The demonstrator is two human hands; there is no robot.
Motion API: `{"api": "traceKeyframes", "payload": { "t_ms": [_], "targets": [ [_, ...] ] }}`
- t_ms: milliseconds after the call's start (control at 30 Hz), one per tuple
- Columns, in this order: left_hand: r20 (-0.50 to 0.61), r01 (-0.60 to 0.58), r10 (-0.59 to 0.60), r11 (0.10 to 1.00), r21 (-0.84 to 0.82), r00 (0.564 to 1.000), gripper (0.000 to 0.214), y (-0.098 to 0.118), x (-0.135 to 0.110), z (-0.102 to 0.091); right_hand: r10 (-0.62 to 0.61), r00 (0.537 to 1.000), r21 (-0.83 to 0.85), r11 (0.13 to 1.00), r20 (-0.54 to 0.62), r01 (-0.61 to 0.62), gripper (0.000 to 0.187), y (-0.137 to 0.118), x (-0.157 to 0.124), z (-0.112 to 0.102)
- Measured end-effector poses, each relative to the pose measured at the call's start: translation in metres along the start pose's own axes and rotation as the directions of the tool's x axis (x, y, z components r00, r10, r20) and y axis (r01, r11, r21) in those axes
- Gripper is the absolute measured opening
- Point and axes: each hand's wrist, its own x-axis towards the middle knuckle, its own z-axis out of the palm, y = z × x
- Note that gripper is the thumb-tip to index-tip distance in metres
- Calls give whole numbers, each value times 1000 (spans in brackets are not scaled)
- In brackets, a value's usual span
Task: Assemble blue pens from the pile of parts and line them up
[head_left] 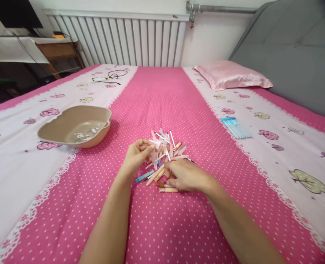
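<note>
One pen pile (168, 151) lies mid-frame, between and beyond the curled left hand (136, 156) and nearly closed right hand (187, 174), holds unclear; a peach pen (154, 176) slants up rightward, nearer the right hand.

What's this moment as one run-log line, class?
left hand: at pen-piece pile; right hand: at same pile; tan basin: left; blue bundle: right
</note>
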Motion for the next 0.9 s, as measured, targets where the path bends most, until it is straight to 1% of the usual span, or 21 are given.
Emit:
{"api": "traceKeyframes", "payload": {
  "t_ms": [100,167,300,433,533,600,700,733,833,900],
  "targets": [
    [-44,35,-37,998,-55,998,31,1,0,-1,-18,998,55,998,59,15,22,-1,-3,-3],
    [-47,47,-50,997,-67,998,32,1,0,-1,-45,995,81,996,87,38,27,-1,-3,-2],
    [-50,52,-56,996,-73,997,32,1,0,-1,-105,991,89,991,79,97,26,1,0,3],
    [-48,47,-52,993,-106,997,32,1,0,-1,-96,993,72,993,75,91,23,2,1,3],
    [-26,32,-36,990,-135,999,31,2,-1,-1,-63,996,146,988,60,54,17,2,2,-1],
    [-5,22,-23,986,-162,1000,32,2,-2,-1,-26,1000,228,973,1,25,13,2,3,-3],
    [13,8,-6,981,-192,1000,33,2,-1,-2,3,990,374,926,-139,50,12,6,6,-5],
    [12,5,-3,981,-195,1000,33,2,-1,-2,12,987,430,901,-161,59,13,8,7,-5],
    [7,4,-3,982,-187,1000,31,3,0,-2,64,988,614,789,-140,36,16,14,10,-4],
    [5,7,-6,984,-179,1000,32,3,0,-2,83,990,702,712,-113,20,18,17,11,-3]
  ]
}}
